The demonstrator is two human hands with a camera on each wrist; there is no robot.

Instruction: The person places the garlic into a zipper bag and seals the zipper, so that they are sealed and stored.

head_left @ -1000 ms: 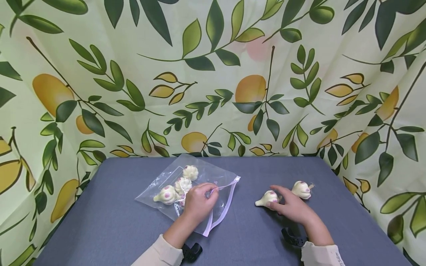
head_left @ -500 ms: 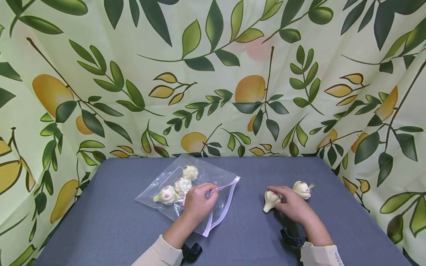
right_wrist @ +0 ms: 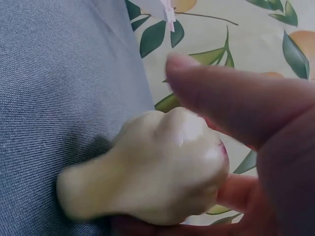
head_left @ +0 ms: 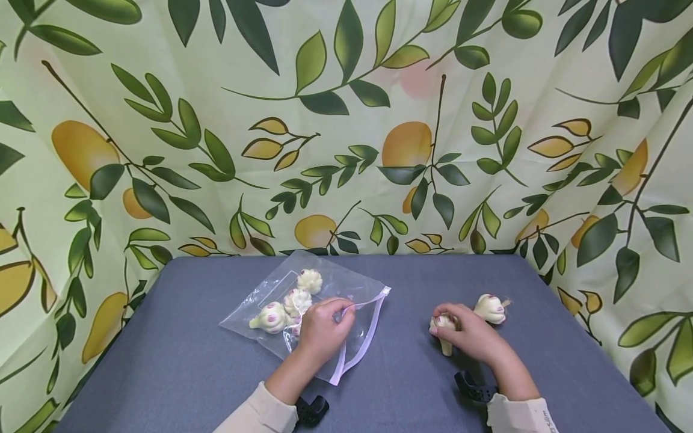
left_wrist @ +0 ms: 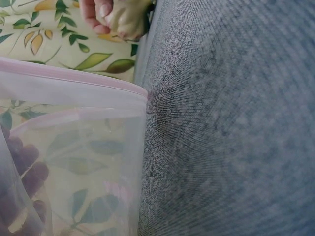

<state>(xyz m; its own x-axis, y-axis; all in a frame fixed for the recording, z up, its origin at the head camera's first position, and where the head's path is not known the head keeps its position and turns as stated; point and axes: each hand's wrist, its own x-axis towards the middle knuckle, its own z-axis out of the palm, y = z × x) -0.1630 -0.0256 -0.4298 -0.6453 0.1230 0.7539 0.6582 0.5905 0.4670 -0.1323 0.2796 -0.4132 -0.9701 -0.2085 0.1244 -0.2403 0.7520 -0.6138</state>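
Note:
In the head view, my left hand (head_left: 325, 329) pinches the upper layer of a clear zip bag (head_left: 340, 281) near its mouth, which gapes to the right. Several white garlic bulbs (head_left: 272, 317) with purple marks lie inside the bag, one partly behind the hand. The left wrist view shows the bag's pink-white zip edge (left_wrist: 74, 81) close up, with fingers seen through the plastic. My right hand (head_left: 479, 334) holds another garlic bulb (right_wrist: 167, 164) low over the cloth, fingers around its far side and thumb over it. Its stem points toward me.
One more garlic bulb (head_left: 491, 309) lies just beyond my right hand. A grey-blue cloth (head_left: 178, 361) covers the table. Behind it and along both sides hangs a leaf-and-fruit patterned curtain (head_left: 346, 180). Black wrist devices (head_left: 312, 411) sit under both wrists.
The garlic bulb at my right hand has turned, its stem swinging from pointing left to pointing toward me, and my right thumb has come over it. My left hand and the bag stay in place.

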